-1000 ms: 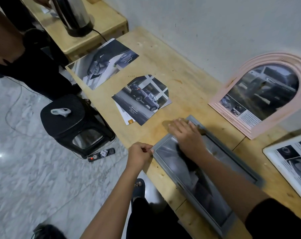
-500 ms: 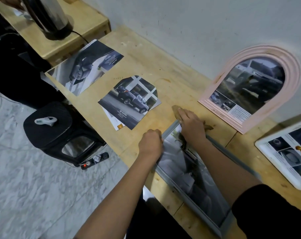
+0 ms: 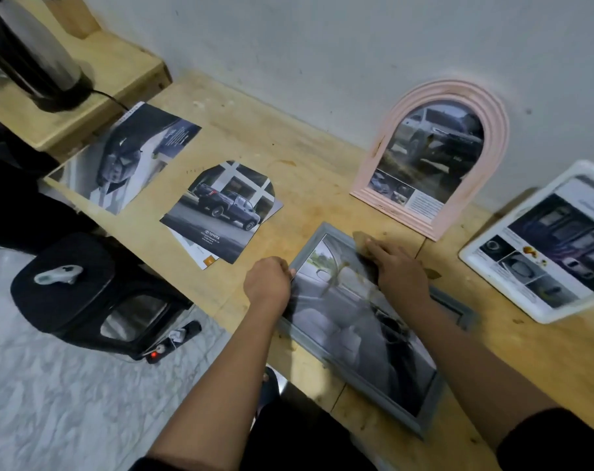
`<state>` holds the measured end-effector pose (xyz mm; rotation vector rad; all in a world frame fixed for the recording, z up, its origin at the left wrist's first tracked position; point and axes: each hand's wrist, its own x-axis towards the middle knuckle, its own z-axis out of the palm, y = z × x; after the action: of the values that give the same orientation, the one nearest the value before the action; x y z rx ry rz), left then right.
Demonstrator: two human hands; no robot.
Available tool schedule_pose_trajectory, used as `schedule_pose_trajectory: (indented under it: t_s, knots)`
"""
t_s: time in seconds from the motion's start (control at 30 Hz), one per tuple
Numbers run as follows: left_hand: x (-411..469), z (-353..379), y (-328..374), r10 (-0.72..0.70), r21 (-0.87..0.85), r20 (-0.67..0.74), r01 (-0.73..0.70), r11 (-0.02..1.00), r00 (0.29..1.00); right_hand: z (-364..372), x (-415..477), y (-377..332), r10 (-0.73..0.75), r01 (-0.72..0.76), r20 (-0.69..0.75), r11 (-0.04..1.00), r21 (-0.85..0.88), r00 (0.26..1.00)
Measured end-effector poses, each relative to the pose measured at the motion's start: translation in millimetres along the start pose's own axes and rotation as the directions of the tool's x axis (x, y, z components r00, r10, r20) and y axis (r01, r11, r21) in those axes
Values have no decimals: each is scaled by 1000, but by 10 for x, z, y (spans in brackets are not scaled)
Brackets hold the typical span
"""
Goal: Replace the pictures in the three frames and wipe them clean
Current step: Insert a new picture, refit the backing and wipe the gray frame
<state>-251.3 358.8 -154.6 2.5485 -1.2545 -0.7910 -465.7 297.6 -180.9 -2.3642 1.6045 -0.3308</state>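
Light wooden table (image 3: 306, 171) set against white wall (image 3: 322, 45). Grey rectangular picture frame (image 3: 307, 247) lying flat at table's near edge, car picture inside. White rectangular frame (image 3: 584, 171) at right; pink arched frame (image 3: 496, 130) leaning on wall. Two loose car prints (image 3: 221, 212) lying well left. Left hand (image 3: 266, 283) gripping grey frame's left rim, fingers curled. Right hand (image 3: 399, 270) flat, fingers straight, pressing brown cloth (image 3: 361, 236) on frame's far corner

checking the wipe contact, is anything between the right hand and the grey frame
Only the brownish cloth, pressed flat under the right hand at the far edge of the grey frame. Nothing else visible lies between them. The left hand grips the frame's left edge directly.
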Motion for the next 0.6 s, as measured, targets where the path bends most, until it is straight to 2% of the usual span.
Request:
schedule_pose_trajectory:
  t_s: [0.07, 0.17, 0.23, 0.37, 0.6]
  knots:
    - [-15, 4, -3, 1, -4, -6, -1, 1000, 1000, -75, -264, 211, 13, -11, 23, 995, -102, 1000]
    - [-32, 7, -9, 9, -2, -8, -9, 1000, 1000, -281, -658, 504, 115, -81, 106, 956, -281, 988]
    - [-23, 7, -18, 12, 4, -2, -12, 1000, 1000, -438, -895, 632, 213, -165, 108, 925, -343, 971]
    - [7, 10, -15, 33, 39, -10, -33, 999, 999, -603, -985, 575, 390, -327, 129, 880, -346, 912]
    - [55, 39, 39, 89, 162, 6, -89, 983, 996, -515, -1068, 412, 485, -425, 99, 834, -351, 869]
